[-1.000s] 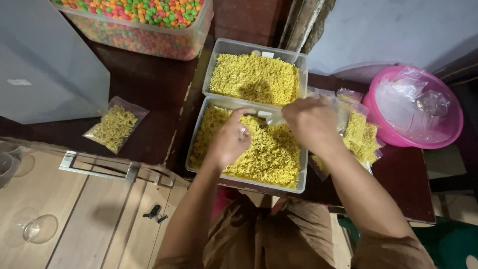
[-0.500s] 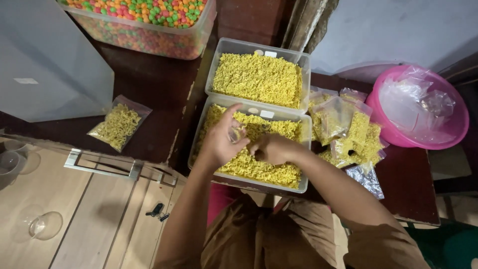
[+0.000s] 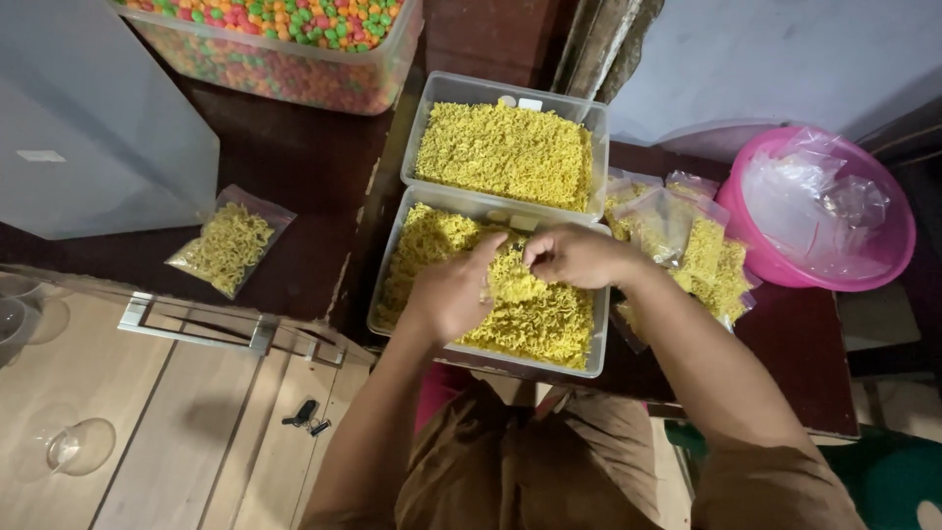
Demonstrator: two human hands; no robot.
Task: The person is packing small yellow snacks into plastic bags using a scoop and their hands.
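Yellow crinkled noodle snack fills the near clear tub [image 3: 391, 294], which I log at the centre of the dark wooden surface [image 3: 294, 167]. My left hand [image 3: 453, 290] rests over this tub, its fingers [image 3: 488, 253] curled about a small clear bag [image 3: 488, 285] that is largely hidden; I read them as closed on it. My right hand [image 3: 579, 255] sits just beside, at 3 o'clock of the left, fingertips pinched together at the bag's mouth; whether they grip the bag or a pinch of snack I cannot tell.

Second clear tub [image 3: 505, 152], at 12 o'clock of the first and touching it, holds the same yellow snack.

Filled clear bags [image 3: 687, 245], a loose pile, lie at 3 o'clock of the near tub, partly under my right forearm.

Pink plastic basin [image 3: 883, 265], at 3 o'clock beyond the pile, holds crumpled empty clear bags.

One filled bag [image 3: 228, 245] lies alone at 9 o'clock of the near tub, well apart from it.

Large clear tub of multicoloured round sweets [image 3: 285, 69] stands at 11 o'clock, at the frame's top edge.

Pale translucent box [image 3: 88, 128] stands at 10 o'clock.

Wooden floor [image 3: 167, 432] shows at 7 o'clock, with clear glass cups [image 3: 74, 447] and a small dark object [image 3: 304, 414] lying on it.
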